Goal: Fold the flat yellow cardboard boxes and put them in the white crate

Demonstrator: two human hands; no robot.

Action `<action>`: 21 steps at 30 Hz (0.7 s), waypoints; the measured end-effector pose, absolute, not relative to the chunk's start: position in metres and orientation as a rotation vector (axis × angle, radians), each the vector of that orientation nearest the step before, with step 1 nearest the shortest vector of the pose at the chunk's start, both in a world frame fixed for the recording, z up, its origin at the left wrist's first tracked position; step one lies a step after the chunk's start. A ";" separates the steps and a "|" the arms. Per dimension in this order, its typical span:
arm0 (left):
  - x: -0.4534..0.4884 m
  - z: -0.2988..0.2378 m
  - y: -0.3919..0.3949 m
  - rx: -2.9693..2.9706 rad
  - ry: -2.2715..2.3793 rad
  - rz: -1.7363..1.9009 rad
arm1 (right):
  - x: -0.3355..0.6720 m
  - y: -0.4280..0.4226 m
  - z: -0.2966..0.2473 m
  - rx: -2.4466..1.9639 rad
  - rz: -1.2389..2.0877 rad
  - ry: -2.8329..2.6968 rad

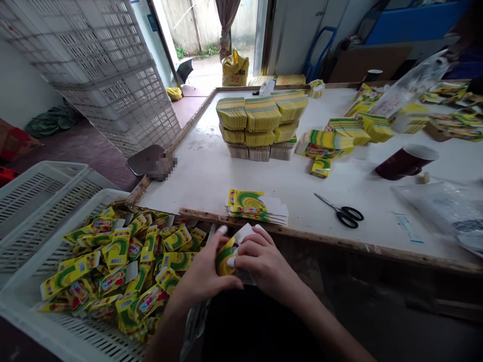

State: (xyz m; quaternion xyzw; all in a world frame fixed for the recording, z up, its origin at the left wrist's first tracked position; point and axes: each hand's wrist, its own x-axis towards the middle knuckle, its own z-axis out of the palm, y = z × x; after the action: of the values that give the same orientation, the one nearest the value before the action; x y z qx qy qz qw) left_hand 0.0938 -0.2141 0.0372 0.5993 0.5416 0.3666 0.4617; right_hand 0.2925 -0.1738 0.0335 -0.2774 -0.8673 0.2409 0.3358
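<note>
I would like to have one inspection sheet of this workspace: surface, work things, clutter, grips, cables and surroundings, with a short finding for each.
Surface: white tabletop, wooden edging along the near side, some dark marks toward the far left.
Work things: yellow-green carton in hand; short carton pile at the near edge; stacked carton bundles farther back; white crate at left, heaped with cartons.
Clutter: black-handled scissors, dark red mug, clear plastic bag, all toward the right.
Grips: left grip and right grip both on the carton.
Cables: nothing seen.
Surroundings: tall crate stack at left; open doorway with gathered curtain; yellow sack beyond the table.
</note>
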 end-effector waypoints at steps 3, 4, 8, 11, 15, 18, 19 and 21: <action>0.114 0.032 -0.218 1.566 1.468 0.791 | 0.285 -0.179 0.027 -0.910 0.727 -1.874; 0.119 0.029 -0.219 1.584 1.541 0.819 | 0.283 -0.180 0.024 -0.976 0.836 -1.705; 0.133 0.018 -0.226 1.725 1.648 0.901 | 0.277 -0.182 0.014 -0.956 1.638 -1.175; 0.138 0.014 -0.229 1.867 1.579 0.948 | 0.274 -0.183 0.013 -0.860 2.015 -0.975; 0.137 0.015 -0.228 1.926 1.552 0.920 | 0.274 -0.184 0.013 -0.855 1.995 -1.058; 0.134 0.015 -0.225 1.840 1.568 0.819 | 0.277 -0.186 0.011 -0.822 1.780 -1.347; 0.133 0.014 -0.224 1.813 1.564 0.810 | 0.278 -0.186 0.011 -0.809 1.674 -1.475; 0.132 0.010 -0.222 1.798 1.553 0.851 | 0.279 -0.187 0.009 -0.792 1.443 -1.698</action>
State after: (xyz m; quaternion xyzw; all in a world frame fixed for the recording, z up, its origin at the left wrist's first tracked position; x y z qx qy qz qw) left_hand 0.1320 -0.2222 0.0101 0.6787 0.5862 0.3213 0.3040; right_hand 0.2792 -0.1873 0.0090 -0.3099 -0.6644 0.5648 0.3789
